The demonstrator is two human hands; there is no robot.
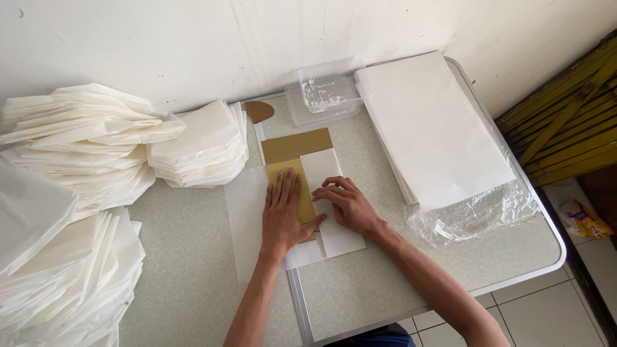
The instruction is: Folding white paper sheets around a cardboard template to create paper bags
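1. Both forearms reach up from the near edge; the left hand (284,215) lies flat, fingers spread, on a cardboard template (297,168).
2. Beside it, the right hand (346,204) presses a folded white paper sheet (247,222) with bent fingertips.
3. Folded paper piles (96,167) sit left on the tabletop (385,283); a flat paper stack (434,128) sits right.

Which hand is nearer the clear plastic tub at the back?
Right. The right hand lies on the folded white sheet below the clear plastic tub; the left hand lies further left.
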